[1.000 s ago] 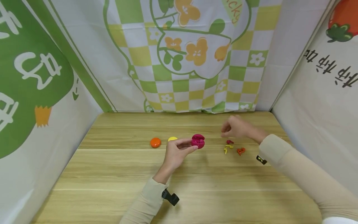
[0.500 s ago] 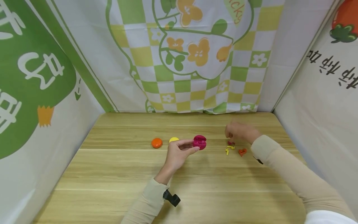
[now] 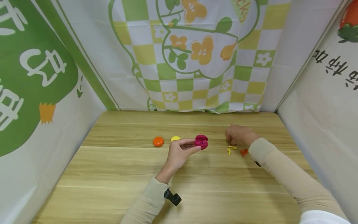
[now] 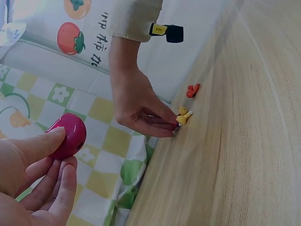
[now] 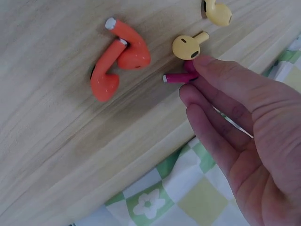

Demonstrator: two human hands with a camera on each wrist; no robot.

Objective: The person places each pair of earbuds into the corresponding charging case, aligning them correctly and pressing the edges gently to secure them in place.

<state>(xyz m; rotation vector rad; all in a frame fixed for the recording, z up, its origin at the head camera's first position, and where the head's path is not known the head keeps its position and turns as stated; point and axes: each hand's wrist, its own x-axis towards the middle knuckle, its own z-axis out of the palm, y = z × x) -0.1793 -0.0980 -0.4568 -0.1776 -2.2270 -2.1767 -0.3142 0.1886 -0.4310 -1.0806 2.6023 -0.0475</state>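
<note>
My left hand (image 3: 177,154) holds a magenta earbud case (image 3: 201,143) above the table, thumb on one side and fingers on the other. Its lid is raised; the inside is too small to make out. Over on the right, my right hand (image 3: 240,135) is down at the tabletop. Its thumb and fingertips pinch a magenta earbud (image 5: 176,78), whose stem pokes out in the right wrist view. A yellow earbud (image 5: 186,48) lies right against the thumb tip, and another yellow earbud (image 5: 218,14) is a little farther off. Two orange earbuds (image 5: 134,49) lie together nearby.
Left of the held case, a round orange case (image 3: 158,142) sits on the wooden table (image 3: 195,193). A yellow case (image 3: 175,138) is beside it, partly hidden behind my left hand. Printed cloth walls (image 3: 179,87) enclose the back and both sides.
My right hand has come down onto the magenta earbud, which was lying uncovered behind the yellow ones, and now pinches it. The left hand still holds the case in about the same place.
</note>
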